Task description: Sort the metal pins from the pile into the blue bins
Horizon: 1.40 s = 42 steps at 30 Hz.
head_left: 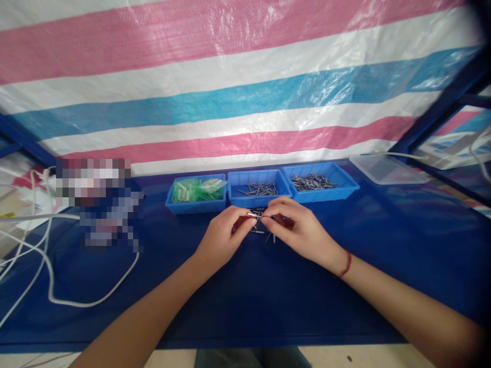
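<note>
Your forearms cross the blue counter (245,306), meeting above a small heap of metal pins (264,234). Your left hand (222,236) and right hand (297,227) each pinch one end of a single pin (256,215), fingertips nearly touching. Just behind stand three blue bins: the left bin (195,206) holds green pieces, the middle bin (259,199) and right bin (326,193) metal pins. A white cable (49,286) loops at left.

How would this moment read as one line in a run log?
left hand: pinching small metal pin | right hand: pinching same pin | loose pins beneath | three blue bins behind
</note>
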{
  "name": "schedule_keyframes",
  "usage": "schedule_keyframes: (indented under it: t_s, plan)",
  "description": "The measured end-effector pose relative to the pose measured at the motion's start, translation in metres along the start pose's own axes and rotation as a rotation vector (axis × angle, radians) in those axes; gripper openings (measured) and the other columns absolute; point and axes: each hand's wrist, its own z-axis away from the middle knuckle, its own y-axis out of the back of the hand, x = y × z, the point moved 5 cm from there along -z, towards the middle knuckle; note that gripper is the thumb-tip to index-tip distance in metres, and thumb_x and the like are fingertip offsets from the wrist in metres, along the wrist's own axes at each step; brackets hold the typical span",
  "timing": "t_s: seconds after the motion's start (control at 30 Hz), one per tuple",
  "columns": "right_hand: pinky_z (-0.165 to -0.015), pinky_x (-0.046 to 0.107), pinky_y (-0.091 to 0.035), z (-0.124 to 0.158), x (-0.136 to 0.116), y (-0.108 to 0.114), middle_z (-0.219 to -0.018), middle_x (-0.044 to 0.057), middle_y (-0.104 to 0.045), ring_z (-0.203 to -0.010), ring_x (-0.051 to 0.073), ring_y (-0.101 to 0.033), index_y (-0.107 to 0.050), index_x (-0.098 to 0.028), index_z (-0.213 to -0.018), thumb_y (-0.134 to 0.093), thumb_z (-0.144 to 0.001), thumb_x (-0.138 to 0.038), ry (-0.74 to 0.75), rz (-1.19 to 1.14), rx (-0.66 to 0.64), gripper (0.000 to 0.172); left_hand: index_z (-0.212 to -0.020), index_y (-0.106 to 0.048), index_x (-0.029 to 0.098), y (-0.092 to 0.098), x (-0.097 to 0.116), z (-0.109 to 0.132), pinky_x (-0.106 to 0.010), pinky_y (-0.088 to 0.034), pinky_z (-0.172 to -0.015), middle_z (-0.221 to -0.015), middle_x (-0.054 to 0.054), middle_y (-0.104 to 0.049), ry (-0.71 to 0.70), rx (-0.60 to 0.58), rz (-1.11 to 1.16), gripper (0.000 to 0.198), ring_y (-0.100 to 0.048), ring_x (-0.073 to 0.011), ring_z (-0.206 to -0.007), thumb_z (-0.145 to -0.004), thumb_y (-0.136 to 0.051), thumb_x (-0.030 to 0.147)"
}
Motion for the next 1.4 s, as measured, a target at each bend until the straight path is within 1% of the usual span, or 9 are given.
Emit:
schedule_keyframes:
  t_s: [0.13,0.3,0.4,0.53,0.7,1.0,1.1,1.27,1.4]
  plan:
    - [-0.06,0.029,-0.045,-0.009,0.01,0.032,-0.092,0.006,-0.062,-0.071,0.016,-0.056,-0.066,-0.02,-0.082,-0.055,-0.087,-0.031,0.022,0.184,0.177,0.016,-0.103,-0.065,0.02,-0.007,-0.006,0.001,-0.031,-0.045,-0.088,-0.101,-0.005,-0.065,-0.039,-0.161,-0.138,0.021,-0.059,-0.0183,-0.095,-0.093,-0.049,0.029]
    - [-0.064,0.031,-0.043,-0.016,0.045,0.092,-0.077,0.005,-0.059,-0.065,0.017,-0.053,-0.066,-0.019,-0.078,-0.058,-0.083,-0.03,-0.071,0.548,0.448,0.014,-0.109,-0.065,0.02,-0.012,-0.014,0.003,-0.032,-0.045,-0.087,-0.105,-0.007,-0.061,-0.066,-0.239,-0.241,0.023,-0.058,-0.0193,-0.097,-0.091,-0.052,0.027]
    - [-0.064,0.033,-0.041,-0.015,0.07,0.115,-0.073,0.006,-0.057,-0.065,0.018,-0.053,-0.066,-0.019,-0.075,-0.059,-0.081,-0.031,-0.186,0.686,0.478,0.015,-0.104,-0.065,0.019,-0.012,-0.013,0.002,-0.029,-0.047,-0.084,-0.103,-0.006,-0.062,-0.071,-0.257,-0.227,0.02,-0.06,-0.0179,-0.094,-0.092,-0.05,0.026]
    - [-0.066,0.037,-0.039,-0.012,0.08,0.125,-0.075,0.011,-0.058,-0.07,0.023,-0.053,-0.065,-0.02,-0.073,-0.058,-0.081,-0.035,-0.223,0.723,0.491,0.018,-0.096,-0.065,0.018,-0.012,-0.01,0.002,-0.028,-0.047,-0.08,-0.099,-0.006,-0.062,-0.09,-0.265,-0.235,0.02,-0.06,-0.0169,-0.09,-0.093,-0.046,0.026]
    - [-0.069,0.036,-0.041,-0.014,0.058,0.107,-0.08,0.009,-0.061,-0.075,0.023,-0.056,-0.065,-0.021,-0.08,-0.054,-0.085,-0.033,-0.147,0.701,0.441,0.017,-0.094,-0.064,0.018,-0.013,-0.008,0.002,-0.027,-0.046,-0.078,-0.094,-0.005,-0.062,-0.11,-0.286,-0.26,0.023,-0.059,-0.0162,-0.085,-0.095,-0.042,0.026]
    - [-0.081,0.036,-0.047,-0.007,-0.001,0.031,-0.089,0.007,-0.064,-0.087,0.022,-0.06,-0.064,-0.02,-0.082,-0.053,-0.087,-0.025,0.16,0.461,0.137,0.013,-0.102,-0.065,0.02,-0.013,-0.008,0.004,-0.026,-0.046,-0.079,-0.096,-0.005,-0.059,-0.16,-0.304,-0.271,0.022,-0.059,-0.0158,-0.086,-0.093,-0.047,0.028]
    - [-0.078,0.036,-0.047,-0.003,-0.008,0.016,-0.088,0.006,-0.064,-0.084,0.021,-0.06,-0.065,-0.021,-0.082,-0.052,-0.088,-0.024,0.174,0.404,-0.004,0.014,-0.096,-0.066,0.02,-0.015,-0.006,0.004,-0.025,-0.046,-0.076,-0.095,-0.004,-0.057,-0.176,-0.306,-0.292,0.022,-0.058,-0.0141,-0.082,-0.094,-0.046,0.027]
    - [-0.072,0.034,-0.047,0.004,-0.009,-0.006,-0.08,0.006,-0.064,-0.078,0.02,-0.059,-0.065,-0.021,-0.079,-0.054,-0.087,-0.024,0.222,0.383,-0.256,0.014,-0.091,-0.063,0.018,-0.017,0.003,0.005,-0.027,-0.043,-0.069,-0.096,-0.005,-0.057,-0.249,-0.245,-0.54,0.022,-0.057,-0.0155,-0.079,-0.095,-0.043,0.027]
    - [-0.066,0.03,-0.045,0.006,-0.008,-0.014,-0.071,0.004,-0.061,-0.072,0.018,-0.058,-0.062,-0.02,-0.072,-0.052,-0.088,-0.023,0.189,0.328,-0.332,0.019,-0.094,-0.061,0.018,-0.014,0.01,0.004,-0.029,-0.043,-0.074,-0.098,-0.005,-0.061,-0.274,-0.222,-0.498,0.024,-0.059,-0.0172,-0.085,-0.097,-0.039,0.026]
